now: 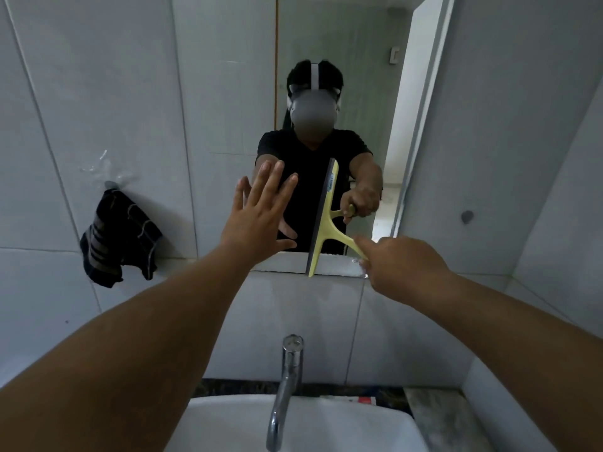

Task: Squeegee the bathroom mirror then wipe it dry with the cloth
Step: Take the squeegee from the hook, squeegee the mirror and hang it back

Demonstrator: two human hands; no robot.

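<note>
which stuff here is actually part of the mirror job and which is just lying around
In the job:
mirror
squeegee, gripped by the right hand, blade on the glass
left hand, flat against the mirror
dark cloth, hanging on a wall hook, for drying later

Just there:
tap
basin
red and white item behind the basin

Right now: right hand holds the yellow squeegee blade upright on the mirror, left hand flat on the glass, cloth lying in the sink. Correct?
Not quite. The cloth hangs from a wall hook left of the mirror, not in the sink; the head view shows it. The rest holds: right hand grips the yellow squeegee, left hand flat on the glass.
</note>
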